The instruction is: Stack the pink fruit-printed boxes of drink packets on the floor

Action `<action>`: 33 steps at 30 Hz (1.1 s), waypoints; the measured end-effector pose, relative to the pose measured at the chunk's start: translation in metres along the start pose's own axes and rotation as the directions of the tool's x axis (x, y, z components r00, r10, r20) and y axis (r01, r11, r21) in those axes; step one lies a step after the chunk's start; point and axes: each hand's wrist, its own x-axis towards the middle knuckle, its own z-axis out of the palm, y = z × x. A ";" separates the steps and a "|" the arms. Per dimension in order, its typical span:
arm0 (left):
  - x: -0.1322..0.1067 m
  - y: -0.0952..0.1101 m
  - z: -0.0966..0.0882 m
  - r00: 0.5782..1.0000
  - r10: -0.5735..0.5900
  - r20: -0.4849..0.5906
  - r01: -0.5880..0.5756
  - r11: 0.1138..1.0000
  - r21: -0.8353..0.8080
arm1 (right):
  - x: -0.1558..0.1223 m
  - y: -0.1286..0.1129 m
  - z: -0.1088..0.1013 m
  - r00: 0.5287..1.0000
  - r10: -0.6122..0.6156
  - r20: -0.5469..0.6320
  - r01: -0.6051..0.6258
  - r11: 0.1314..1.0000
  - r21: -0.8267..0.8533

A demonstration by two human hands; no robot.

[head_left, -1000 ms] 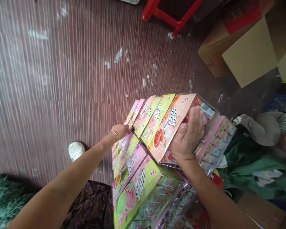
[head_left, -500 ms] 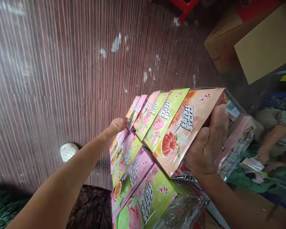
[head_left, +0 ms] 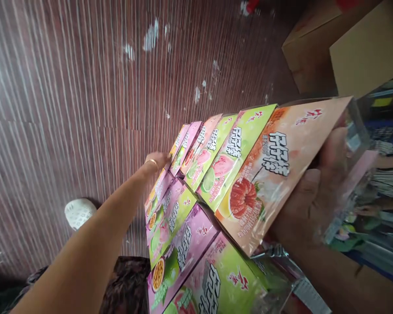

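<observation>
A long row of boxed snack packs [head_left: 212,159] with green, pink and orange card fronts rises up between my two hands. My right hand [head_left: 309,205] presses against the near end, gripping the orange pack [head_left: 275,170] with the red fruit picture. My left hand [head_left: 157,160], a thin gold band at the wrist, is stretched out to the far end and presses on the last pink pack [head_left: 180,146]; its fingers are mostly hidden behind the packs. A second row of the same packs [head_left: 177,231] lies underneath, nearer my lap.
The floor [head_left: 68,87] is striped brown with white paint marks. Cardboard boxes [head_left: 340,48] stand at the upper right. A white shoe [head_left: 79,212] lies on the floor at the left. Another person's arm and striped sleeve [head_left: 391,176] show at the right edge.
The row of packs has risen and come closer to the camera, held between both hands. The view has shifted, so the red stool at the top is almost out of sight.
</observation>
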 end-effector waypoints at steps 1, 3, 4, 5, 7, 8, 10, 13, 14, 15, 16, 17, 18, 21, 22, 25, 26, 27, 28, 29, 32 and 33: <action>-0.015 -0.010 0.006 0.999 -0.027 0.028 0.027 1.000 0.009 | -0.001 0.000 0.000 1.000 -0.007 0.022 0.007 1.000 0.001; -0.048 -0.028 0.010 0.995 -0.103 0.005 0.103 0.994 0.023 | -0.003 0.000 0.002 0.999 -0.039 0.026 0.038 0.999 0.016; -0.066 -0.035 0.010 0.989 -0.146 -0.039 0.146 0.989 0.013 | -0.004 -0.001 0.004 0.999 -0.053 -0.004 0.053 0.998 0.020; -0.085 -0.040 0.008 0.979 -0.186 -0.083 0.187 0.982 -0.007 | -0.004 -0.003 0.006 0.998 -0.057 -0.036 0.058 0.998 0.020; -0.126 -0.045 0.005 0.960 -0.243 -0.138 0.237 0.969 -0.065 | -0.001 -0.006 0.010 0.998 -0.030 -0.051 0.031 0.999 0.018; -0.149 -0.045 0.004 0.959 -0.249 -0.138 0.238 0.967 -0.093 | 0.002 -0.007 0.011 1.000 0.003 -0.029 -0.003 1.000 0.016; -0.197 -0.044 0.003 0.971 -0.222 -0.088 0.211 0.970 -0.119 | 0.010 -0.011 0.007 0.997 0.062 0.048 -0.063 0.998 0.019; -0.272 -0.042 -0.002 0.987 -0.158 -0.020 0.155 0.981 -0.114 | 0.011 -0.022 -0.019 0.991 0.087 0.100 -0.095 0.992 0.084; -0.295 -0.040 -0.005 0.989 -0.147 -0.018 0.144 0.984 -0.104 | 0.003 -0.028 -0.032 0.993 0.084 0.083 -0.094 0.988 0.121; -0.316 -0.037 -0.009 0.990 -0.138 -0.026 0.135 0.986 -0.092 | -0.012 -0.036 -0.045 0.996 0.080 0.047 -0.087 0.983 0.163; -0.334 -0.032 -0.013 0.991 -0.130 -0.039 0.126 0.989 -0.080 | -0.032 -0.044 -0.058 0.997 0.079 -0.004 -0.076 0.975 0.208; -0.349 -0.024 -0.018 0.992 -0.116 -0.050 0.112 0.991 -0.070 | -0.058 -0.053 -0.069 0.996 0.073 -0.049 -0.058 0.967 0.247; -0.360 -0.014 -0.022 0.994 -0.090 -0.055 0.086 0.994 -0.071 | -0.087 -0.062 -0.076 0.992 0.078 -0.102 -0.046 0.958 0.282; -0.371 0.030 -0.030 0.996 0.066 -0.061 -0.073 0.991 -0.116 | -0.172 -0.083 -0.077 0.992 0.122 -0.034 -0.111 0.966 0.232; -0.369 0.046 -0.032 0.989 0.128 -0.072 -0.135 0.985 -0.109 | -0.192 -0.086 -0.071 0.991 0.129 -0.024 -0.122 0.974 0.191; -0.353 0.086 -0.038 0.961 0.262 -0.093 -0.260 0.965 0.037 | -0.221 -0.085 -0.052 0.993 0.121 0.003 -0.120 0.985 0.125; -0.347 0.093 -0.041 0.952 0.293 -0.087 -0.286 0.954 0.087 | -0.222 -0.083 -0.048 0.994 0.112 0.008 -0.112 0.986 0.124; -0.343 0.098 -0.044 0.944 0.320 -0.080 -0.310 0.943 0.123 | -0.221 -0.081 -0.045 0.994 0.106 0.005 -0.106 0.986 0.126; -0.339 0.101 -0.047 0.938 0.339 -0.076 -0.325 0.934 0.150 | -0.219 -0.079 -0.043 0.995 0.103 -0.001 -0.102 0.987 0.127; -0.338 0.103 -0.050 0.934 0.350 -0.077 -0.332 0.926 0.179 | -0.217 -0.077 -0.042 0.995 0.103 -0.008 -0.101 0.987 0.125; -0.338 0.107 -0.058 0.931 0.351 -0.103 -0.309 0.906 0.289 | -0.215 -0.075 -0.043 0.994 0.110 -0.009 -0.108 0.986 0.130; -0.339 0.111 -0.062 0.931 0.349 -0.105 -0.300 0.898 0.322 | -0.215 -0.074 -0.043 0.994 0.112 -0.005 -0.111 0.984 0.139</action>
